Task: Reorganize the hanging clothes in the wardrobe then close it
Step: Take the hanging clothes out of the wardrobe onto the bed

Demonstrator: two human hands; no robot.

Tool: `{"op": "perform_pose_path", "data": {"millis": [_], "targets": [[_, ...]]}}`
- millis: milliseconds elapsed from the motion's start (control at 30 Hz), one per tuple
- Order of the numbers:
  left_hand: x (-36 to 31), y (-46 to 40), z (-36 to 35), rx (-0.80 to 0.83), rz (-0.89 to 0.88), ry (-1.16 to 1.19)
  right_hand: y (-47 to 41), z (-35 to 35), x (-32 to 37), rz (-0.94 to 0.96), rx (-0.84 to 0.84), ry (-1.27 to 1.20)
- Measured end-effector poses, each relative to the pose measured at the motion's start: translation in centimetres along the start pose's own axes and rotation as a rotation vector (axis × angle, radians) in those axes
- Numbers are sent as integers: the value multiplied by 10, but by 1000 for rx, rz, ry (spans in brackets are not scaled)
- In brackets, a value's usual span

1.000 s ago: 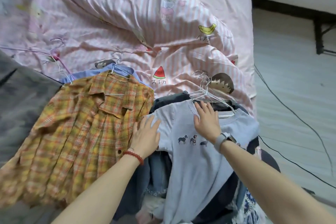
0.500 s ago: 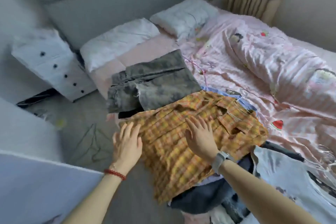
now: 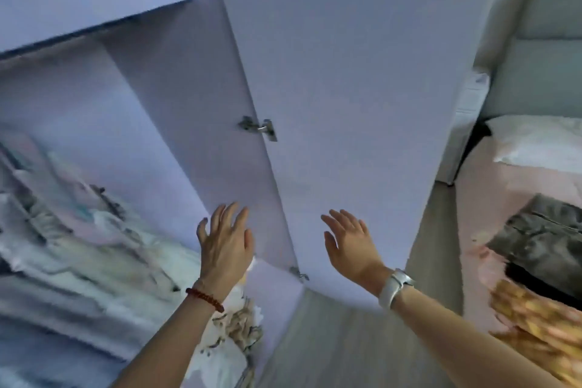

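Our fingers [image 3: 231, 214] are spreading wide and holding nothing: the left hand [image 3: 225, 244] is hanging in front of the wardrobe's side wall, the right hand [image 3: 349, 242] in front of the open door [image 3: 362, 104], and we cannot tell whether either is touching the panel behind it. A red bead bracelet [image 3: 204, 299] is sitting on the left wrist, a pale watch [image 3: 393, 288] on the right.

Further out, the wardrobe [image 3: 157, 123] is standing open, its door swinging on two metal hinges [image 3: 258, 127]. Inside, to our left, blurred pale clothes [image 3: 82, 249] are lying heaped below a shelf [image 3: 94, 0]; no rail is showing. To our right, a yellow plaid shirt [image 3: 535, 324] and a dark grey garment [image 3: 541, 236] are lying on the bed [image 3: 504, 198], well apart from the wardrobe.

We are judging that the rehanging is only partly done, with garments on the bed and both hands free. Next we are likely needing to fetch a hanger's hook, or clear room inside, before swinging the door closed.
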State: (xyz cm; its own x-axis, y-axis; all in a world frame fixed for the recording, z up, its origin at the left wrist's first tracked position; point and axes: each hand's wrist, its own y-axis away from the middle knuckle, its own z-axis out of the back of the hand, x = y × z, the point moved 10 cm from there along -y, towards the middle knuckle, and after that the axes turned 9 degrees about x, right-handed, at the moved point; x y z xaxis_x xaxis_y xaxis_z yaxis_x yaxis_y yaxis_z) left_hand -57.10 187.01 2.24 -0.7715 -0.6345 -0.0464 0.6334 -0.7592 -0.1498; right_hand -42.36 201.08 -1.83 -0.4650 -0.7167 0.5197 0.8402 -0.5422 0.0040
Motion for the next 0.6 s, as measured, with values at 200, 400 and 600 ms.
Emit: {"op": "perform_pose_path", "data": {"millis": [200,400,600], "targets": [[147,42,78,-229,313,-78,-83,-56,168,360,120,-45],[229,73,125,-404,476,-139,-132,-73,311,554,238,-340],[285,63,144,-453,641,-181,-177,-96,430,511,638,-796]]}}
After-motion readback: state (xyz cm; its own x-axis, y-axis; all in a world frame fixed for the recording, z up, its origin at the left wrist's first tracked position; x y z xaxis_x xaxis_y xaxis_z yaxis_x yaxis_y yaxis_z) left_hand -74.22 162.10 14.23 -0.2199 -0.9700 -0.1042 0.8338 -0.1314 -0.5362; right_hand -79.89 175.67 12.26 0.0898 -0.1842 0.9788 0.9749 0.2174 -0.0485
